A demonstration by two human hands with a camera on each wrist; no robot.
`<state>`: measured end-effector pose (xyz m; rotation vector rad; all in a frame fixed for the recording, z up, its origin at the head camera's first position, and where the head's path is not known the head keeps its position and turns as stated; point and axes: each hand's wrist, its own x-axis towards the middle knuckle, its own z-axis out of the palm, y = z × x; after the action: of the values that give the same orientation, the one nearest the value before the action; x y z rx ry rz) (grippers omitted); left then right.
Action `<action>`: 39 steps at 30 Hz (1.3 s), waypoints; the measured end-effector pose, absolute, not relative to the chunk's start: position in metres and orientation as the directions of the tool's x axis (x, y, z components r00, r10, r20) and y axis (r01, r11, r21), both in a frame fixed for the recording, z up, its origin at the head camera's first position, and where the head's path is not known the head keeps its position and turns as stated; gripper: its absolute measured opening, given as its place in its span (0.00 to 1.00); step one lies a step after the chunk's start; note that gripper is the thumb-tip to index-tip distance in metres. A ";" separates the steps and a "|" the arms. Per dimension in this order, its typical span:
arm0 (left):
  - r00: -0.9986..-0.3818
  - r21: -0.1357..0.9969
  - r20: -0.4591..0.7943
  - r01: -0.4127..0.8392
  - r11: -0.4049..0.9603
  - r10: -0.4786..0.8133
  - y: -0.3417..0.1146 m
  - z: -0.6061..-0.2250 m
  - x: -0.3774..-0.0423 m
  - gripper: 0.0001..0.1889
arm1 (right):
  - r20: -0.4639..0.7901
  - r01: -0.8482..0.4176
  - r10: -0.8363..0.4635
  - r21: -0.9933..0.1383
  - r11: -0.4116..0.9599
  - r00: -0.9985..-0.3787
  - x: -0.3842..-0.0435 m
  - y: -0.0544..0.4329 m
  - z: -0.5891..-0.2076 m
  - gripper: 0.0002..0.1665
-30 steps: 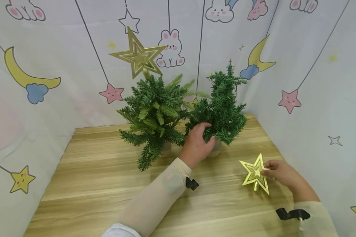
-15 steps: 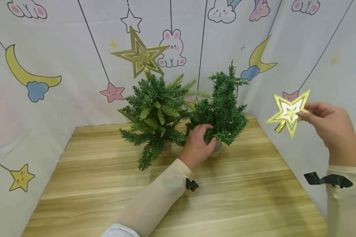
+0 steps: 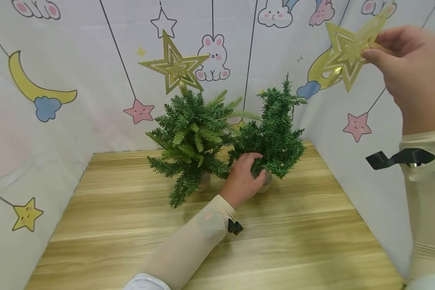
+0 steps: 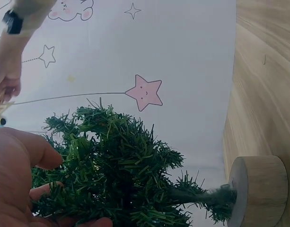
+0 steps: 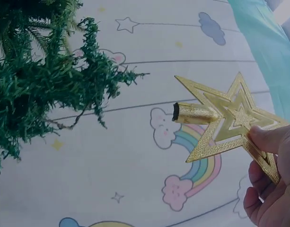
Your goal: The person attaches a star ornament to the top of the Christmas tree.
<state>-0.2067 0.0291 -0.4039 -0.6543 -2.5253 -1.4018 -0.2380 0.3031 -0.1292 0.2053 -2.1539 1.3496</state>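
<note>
My right hand [image 3: 413,60] pinches a gold star tree topper [image 3: 348,52] by one point, up in the air to the right of the smaller Christmas tree [image 3: 279,129]. In the right wrist view the topper's hollow socket [image 5: 194,113] faces the tree's thin tip [image 5: 135,75], a gap apart. My left hand [image 3: 243,177] holds the smaller tree low down, thumb and fingers curled around its branches; some fingertips are hidden in the greenery. That tree stands upright on a round wooden base [image 4: 263,191].
Left of it stands a fuller Christmas tree [image 3: 193,137] with a larger gold star topper [image 3: 177,69] on its top. Both trees are toward the back of a wood-grain table [image 3: 290,241]. A printed cloth [image 3: 105,92] hangs behind and at the sides.
My right hand has lifted the star topper from low over the table's right side to above the height of the smaller tree's tip. My left hand has stayed at the tree.
</note>
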 end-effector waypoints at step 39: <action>-0.859 0.737 0.405 0.510 0.443 0.314 0.027 -0.410 -0.211 0.24 | 0.401 -0.295 -0.146 -0.340 0.893 -0.904 -0.284 0.226 -0.119 0.25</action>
<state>-0.2109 0.0274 -0.4096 -0.7206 -2.4851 -1.3788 -0.2843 0.2263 -0.1187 0.3247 -2.6904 0.5638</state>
